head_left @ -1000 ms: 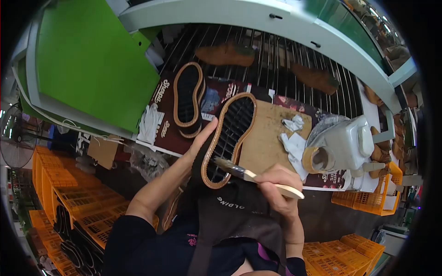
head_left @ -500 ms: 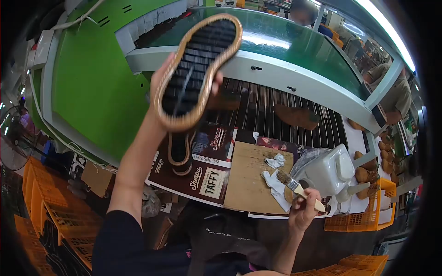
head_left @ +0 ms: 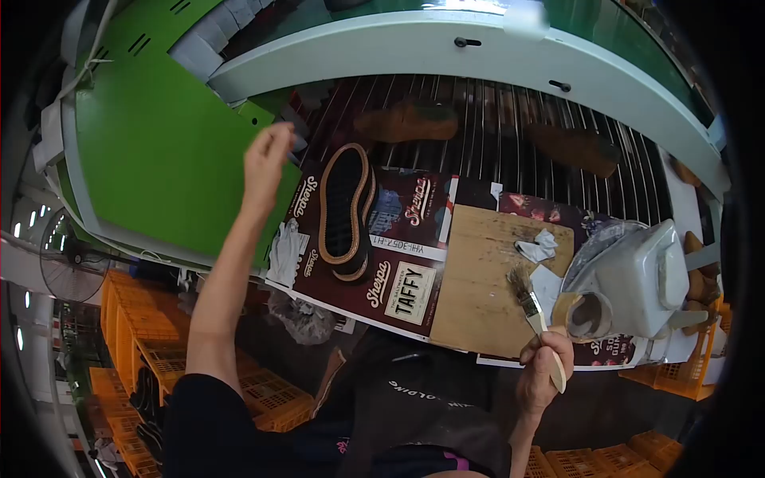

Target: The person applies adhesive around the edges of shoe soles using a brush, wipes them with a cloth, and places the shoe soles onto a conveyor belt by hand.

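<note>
My left hand [head_left: 267, 159] is raised over the edge of the green panel, its fingers loosely bent with nothing visible in them. To its right, a black shoe sole [head_left: 341, 209] with a tan stitched rim lies tread up on the printed cardboard, on top of another sole that shows along its right side. My right hand [head_left: 546, 358] grips the pale handle of a paintbrush [head_left: 532, 307]. The brush's dark bristles point away from me over a plain brown board [head_left: 470, 295]. Just right of the brush is an open round cup [head_left: 586, 315] beside a white plastic jug [head_left: 637, 275].
Brown shoe-shaped pieces [head_left: 410, 122] lie on the metal rollers [head_left: 486, 103] behind the cardboard [head_left: 319, 279]. Crumpled white paper [head_left: 538, 247] sits on the board. A pale machine beam [head_left: 382, 52] crosses above the rollers. Orange crates [head_left: 159, 334] stand at lower left, a fan [head_left: 76, 255] beyond.
The sole that my left hand held up is now on the cardboard stack, and that hand has come away leftward. My right hand still holds the brush. The head view has shifted.
</note>
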{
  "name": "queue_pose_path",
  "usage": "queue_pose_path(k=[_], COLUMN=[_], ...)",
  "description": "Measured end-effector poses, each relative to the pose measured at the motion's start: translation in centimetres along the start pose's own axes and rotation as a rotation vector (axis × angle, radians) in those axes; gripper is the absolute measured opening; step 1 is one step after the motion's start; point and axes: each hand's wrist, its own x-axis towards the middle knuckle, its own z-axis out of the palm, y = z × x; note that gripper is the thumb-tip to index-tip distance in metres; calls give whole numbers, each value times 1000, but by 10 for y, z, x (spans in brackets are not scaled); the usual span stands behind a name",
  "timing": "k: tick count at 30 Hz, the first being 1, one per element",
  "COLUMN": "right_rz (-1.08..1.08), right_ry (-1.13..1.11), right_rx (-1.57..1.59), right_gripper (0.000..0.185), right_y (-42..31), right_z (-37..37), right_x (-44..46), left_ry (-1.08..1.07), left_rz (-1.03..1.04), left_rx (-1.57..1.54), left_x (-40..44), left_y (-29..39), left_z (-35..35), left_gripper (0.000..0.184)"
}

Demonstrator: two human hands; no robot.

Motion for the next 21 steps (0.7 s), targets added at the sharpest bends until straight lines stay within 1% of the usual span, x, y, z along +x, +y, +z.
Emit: queue_pose_path(k=[1, 2, 4, 6, 7, 9, 10, 11, 12, 14, 16, 17, 19, 20, 21], right_rz=[15, 33, 65, 69, 76, 121, 96, 86, 70, 74, 69, 57, 41, 30, 45], right_ry=[6, -22, -51, -62, -64, -44, -74, -67, -63, -54, 19, 18, 16, 42, 74], right_rx=[10, 11, 15, -22, -30, -68, -72, -92, -111, -104, -77, -102, -151, -235, -294], right_gripper=[20, 21, 23, 22, 22, 21, 20, 21, 21, 21, 16, 16, 15, 15, 14], right_y=[3, 5, 10, 11, 10, 6, 6, 5, 5, 0, -4, -6, -12, -14, -23], right_z=[1, 2, 3, 2, 1, -1, -3, -6, -8, -8, -8, -10, -15, -23, -29], right_x=[1, 1, -1, -3, -3, -5, -4, -5, -7, -9, -10, -11, -11, -11, -10], left_ry=[-68, -132, -259, -340, -327, -234, -159, -82, -21, -78, -74, -81, -32, -51, -19], left_rz=[-47, -107, -316, -278, -219, -197, -265, -462, -501, -536, -466, -517, -555, -633, -608], left_rx=[75, 118, 220, 225, 248, 190, 162, 60, -38, 32, 78, 77, -64, -100, -207], left_x=[-33, -56, -99, -128, -138, -142, -139, -132, -124, -111, -104, -103, -102, -98, -96], left_y=[-1, -26, -48, -49, -44, -59, -68, -58, -75, -88, -95, -92, -97, -96, -106], left_z=[8, 11, 18, 29, 37, 45, 48, 50, 50, 46, 45, 44, 46, 44, 44], left_gripper=[44, 59, 73, 81, 82, 81, 79, 73, 60, 46, 39, 37, 36, 38, 39])
